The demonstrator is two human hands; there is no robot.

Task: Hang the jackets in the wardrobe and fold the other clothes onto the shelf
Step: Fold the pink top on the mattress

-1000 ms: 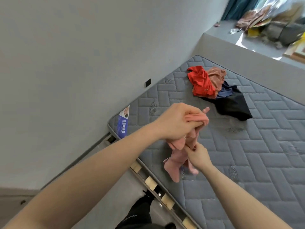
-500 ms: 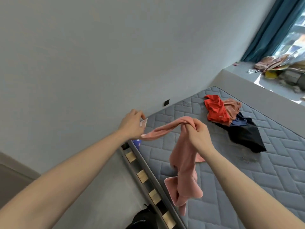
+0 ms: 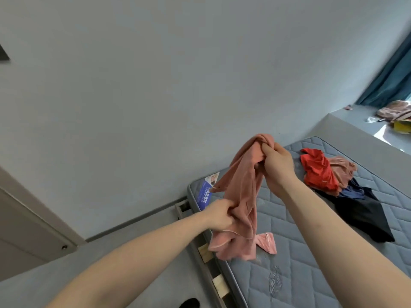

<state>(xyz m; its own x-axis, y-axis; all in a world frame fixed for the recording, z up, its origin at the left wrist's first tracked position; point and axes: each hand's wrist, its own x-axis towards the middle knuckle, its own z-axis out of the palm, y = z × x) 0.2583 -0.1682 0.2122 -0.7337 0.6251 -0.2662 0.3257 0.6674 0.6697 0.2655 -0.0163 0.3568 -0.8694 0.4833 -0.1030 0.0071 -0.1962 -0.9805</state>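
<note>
Biggest thing here is the grey quilted mattress (image 3: 289,252), sitting under and beyond both hands. Out past the upper grip, to its right, there's a pile of clothes (image 3: 333,181) lying on it: something red, a pinkish piece, a bit of navy and a black garment, all touching or overlapping. Can't tell if any of those is a jacket.

The piece being worked is the pink garment (image 3: 242,196), held up in the air over the mattress edge. The right hand (image 3: 278,165) has its fingers curled tight around a bunched top end, and the rest hangs down from there. The left hand (image 3: 220,215) pinches a fold lower down, with the loose bottom ends dangling just below that grip.

Handling-wise it looks light and totally floppy, soft knit kind of stuff, no stiffness at all, so it'll droop and twist wherever it's not held. Not slippery or fragile as far as I can judge. Grabbing a wad like this won't fold neatly, I'd say find two corners or the waistband/shoulder seam, spread it, then lay it flat on the mattress below the hands.
</note>
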